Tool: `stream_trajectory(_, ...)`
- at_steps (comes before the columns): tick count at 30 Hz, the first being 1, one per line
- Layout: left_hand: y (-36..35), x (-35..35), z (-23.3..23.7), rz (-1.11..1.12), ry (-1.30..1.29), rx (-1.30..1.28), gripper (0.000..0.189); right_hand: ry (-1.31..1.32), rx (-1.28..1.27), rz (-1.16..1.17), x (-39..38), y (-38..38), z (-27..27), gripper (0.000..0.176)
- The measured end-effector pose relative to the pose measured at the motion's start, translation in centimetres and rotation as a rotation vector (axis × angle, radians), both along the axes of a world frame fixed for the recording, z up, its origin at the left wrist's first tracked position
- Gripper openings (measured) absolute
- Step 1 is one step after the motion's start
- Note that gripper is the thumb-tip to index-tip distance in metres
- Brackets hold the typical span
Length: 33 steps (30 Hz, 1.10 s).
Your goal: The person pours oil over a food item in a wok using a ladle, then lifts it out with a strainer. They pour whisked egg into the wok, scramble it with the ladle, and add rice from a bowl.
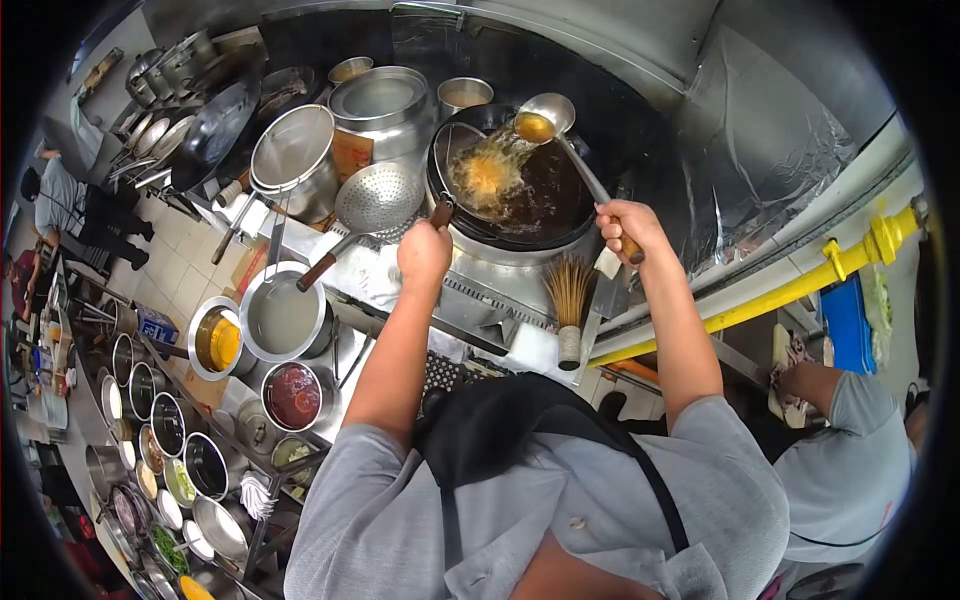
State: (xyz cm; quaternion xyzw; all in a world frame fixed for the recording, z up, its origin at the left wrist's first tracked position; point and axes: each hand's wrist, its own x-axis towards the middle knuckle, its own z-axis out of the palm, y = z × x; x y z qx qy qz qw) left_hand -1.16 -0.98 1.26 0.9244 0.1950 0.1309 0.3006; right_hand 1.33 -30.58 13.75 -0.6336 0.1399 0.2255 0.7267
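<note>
The left hand (425,252) was closed around the wooden handle of a wire skimmer (455,150), which was held tilted inside the wok (555,205) on the stove. A piece of battered food (485,175) was seen in the skimmer, with the oil foaming around it. The right hand (625,222) was clenched on the long handle of a ladle (545,118), whose bowl was held above the far side of the wok, just beside the skimmer, with yellow oil in it. A bamboo brush (570,300) was stood upright on the worktop (500,320) in front of the wok, between the two forearms. A perforated strainer (378,200) was laid left of the wok, and bowls of sauce (293,395) were set further left. A yellow pipe (800,280) was run along the wall on the right.
</note>
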Motion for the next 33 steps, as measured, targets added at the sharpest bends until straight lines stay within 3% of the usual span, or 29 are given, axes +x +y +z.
stream_trajectory(2, 0.0, 0.0, 0.0, 0.005, 0.003, -0.004, 0.034, -0.159, -0.084, -0.034, 0.1, 0.7, 0.2, 0.012)
stream_trajectory(8, -0.1, -0.2, 0.4, 0.004, 0.026, -0.015, 0.033, -0.266, -0.223, -0.013, 0.5, 0.0, -1.1, 0.011)
stream_trajectory(12, 0.0, -0.3, 0.2, 0.003, 0.001, 0.041, 0.029, -0.405, -0.683, 0.024, 1.6, -1.5, -5.5, 0.01)
stream_trajectory(14, 0.0, -0.2, 0.0, 0.002, -0.001, 0.045, 0.029, -0.597, -1.116, 0.05, 2.2, -3.0, -8.8, 0.02)
stream_trajectory(16, 0.0, -0.1, 0.1, 0.002, -0.002, 0.047, 0.029, -0.518, -1.177, 0.02, 1.6, -3.4, -10.5, 0.033)
stream_trajectory(17, 0.0, -0.1, 0.1, 0.004, 0.01, 0.025, 0.031, -0.509, -1.179, 0.034, 1.8, -3.9, -12.3, 0.021)
stream_trajectory(18, 0.0, -0.1, 0.2, 0.006, 0.022, 0.003, 0.033, -0.512, -1.181, 0.03, 1.3, -4.0, -12.0, 0.021)
stream_trajectory(20, 0.0, -0.1, 0.2, -0.002, 0.018, 0.007, 0.033, -0.073, -0.459, 0.027, -0.5, -3.5, -9.6, 0.01)
stream_trajectory(21, 0.0, -0.1, 0.1, -0.006, 0.017, 0.012, 0.033, 0.072, -0.162, -0.1, -1.8, -2.6, -7.1, 0.008)
stream_trajectory(22, 0.0, 0.0, 0.2, -0.007, 0.014, 0.01, 0.033, 0.069, -0.164, -0.102, -1.4, -3.4, -6.9, 0.008)
stream_trajectory(24, 0.0, -0.1, 0.1, -0.005, 0.012, 0.019, 0.033, 0.388, 0.416, -0.065, -0.9, -5.3, -6.1, 0.008)
stream_trajectory(25, 0.0, -0.2, 0.1, -0.005, 0.012, 0.018, 0.033, 0.365, 0.454, -0.075, -1.2, -5.5, -5.9, 0.017)
stream_trajectory(29, 0.0, -0.2, 0.2, -0.01, 0.033, 0.054, 0.03, 0.373, 0.595, -0.038, -1.7, -5.3, -4.6, 0.016)
stream_trajectory(32, -0.1, -0.2, 0.1, -0.006, 0.021, 0.033, 0.031, 0.339, 0.532, -0.003, -1.9, -3.5, -3.0, 0.014)
stream_trajectory(33, 0.0, -0.2, 0.2, -0.002, 0.005, 0.015, 0.032, 0.264, 0.394, -0.007, -2.0, -2.8, -2.7, 0.011)
